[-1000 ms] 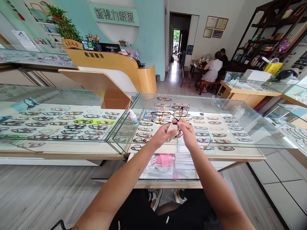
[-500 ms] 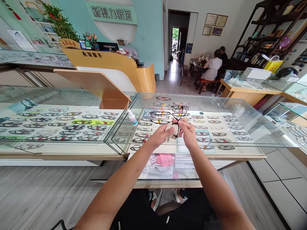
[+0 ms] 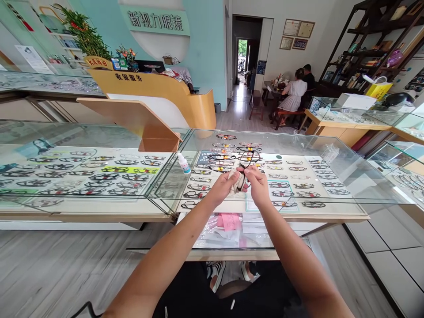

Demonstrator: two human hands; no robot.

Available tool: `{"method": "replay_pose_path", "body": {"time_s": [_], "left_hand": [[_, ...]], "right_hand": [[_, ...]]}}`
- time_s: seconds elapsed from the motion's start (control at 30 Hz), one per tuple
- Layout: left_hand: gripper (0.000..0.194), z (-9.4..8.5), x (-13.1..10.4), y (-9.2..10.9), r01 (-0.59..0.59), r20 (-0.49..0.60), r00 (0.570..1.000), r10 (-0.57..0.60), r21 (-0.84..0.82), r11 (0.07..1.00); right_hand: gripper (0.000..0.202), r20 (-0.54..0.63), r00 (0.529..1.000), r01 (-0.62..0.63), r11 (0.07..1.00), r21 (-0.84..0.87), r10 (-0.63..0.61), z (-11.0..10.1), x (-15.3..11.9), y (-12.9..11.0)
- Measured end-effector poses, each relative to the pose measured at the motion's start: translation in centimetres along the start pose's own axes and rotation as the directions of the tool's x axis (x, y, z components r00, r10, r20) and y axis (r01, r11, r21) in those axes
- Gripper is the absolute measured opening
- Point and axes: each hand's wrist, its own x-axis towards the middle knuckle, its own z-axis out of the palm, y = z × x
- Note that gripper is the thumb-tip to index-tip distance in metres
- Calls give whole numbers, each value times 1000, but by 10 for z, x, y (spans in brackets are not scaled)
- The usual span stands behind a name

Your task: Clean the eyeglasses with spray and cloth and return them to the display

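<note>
Glasses: a black-framed pair of glasses [image 3: 245, 160] is held up over the glass counter [image 3: 331, 176], one lens rising free at 12 o'clock above the fingers, the rest hidden between the two hands.
Cloth: a pale cloth [image 3: 236, 180] is bunched against the lower part of the frame — it appears to wrap the second lens, though the fingers cover that spot.
Left hand: the left hand [image 3: 222, 187] is closed on the cloth, thumb on top, pressing it to the glasses from 9 o'clock.
Right hand: the right hand [image 3: 258, 185] pinches the frame from 3 o'clock, fingertips together on it and touching the cloth.
Bottle: a small white spray bottle [image 3: 183, 163] with a blue label stands upright on the counter at 9 o'clock of the hands, well apart from them.
Case contents: rows of spectacle frames [image 3: 298, 185] lie on the shelf under the glass (folded, in neat lines), directly beneath and around the hands.
Lower shelf: pink papers [image 3: 230, 221] and clear bags sit below, at 6 o'clock of the hands.
Farther out: a curved yellow reception desk [image 3: 159, 88] at 11 o'clock — and two seated people [image 3: 296, 95] at a table at 1 o'clock, backs turned.
</note>
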Motion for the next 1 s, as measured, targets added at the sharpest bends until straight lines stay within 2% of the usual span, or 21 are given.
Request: {"method": "replay_pose_path", "body": {"time_s": [0.1,0.2,0.33,0.53,0.63,0.73,0.8,0.87,1.0], "left_hand": [[65,-1,-2,1,-8,56,998,6,33,999],[66,-1,-2,2,-28,55,998,24,76,997],[76,0,0,0,-19,-13,1000,20,64,998],[81,-5,4,0,-18,-98,995,27,92,996],[79,-4,3,2,7,-43,999,-5,44,999],[68,-1,0,5,13,38,999,-14,23,1000],[63,1,-2,6,-10,55,998,8,34,999],[63,2,-2,5,-22,23,1000,21,40,999],[74,-1,4,-3,-7,-117,993,11,37,999]], "right_hand": [[42,-59,996,-67,998,12,68,-2,2,0],[44,-60,996,-65,998,11,65,-2,3,1],[48,9,999,-36,999,-19,36,-1,2,3],[52,84,992,93,995,-37,-90,0,1,3],[47,57,995,81,997,-11,-80,-2,3,5],[40,-5,1000,-14,998,61,14,-4,6,7],[38,-27,999,-37,996,77,39,-5,7,9],[36,-33,999,-22,999,46,23,-5,8,10],[37,-14,999,29,999,-36,-29,-3,7,12]]}}
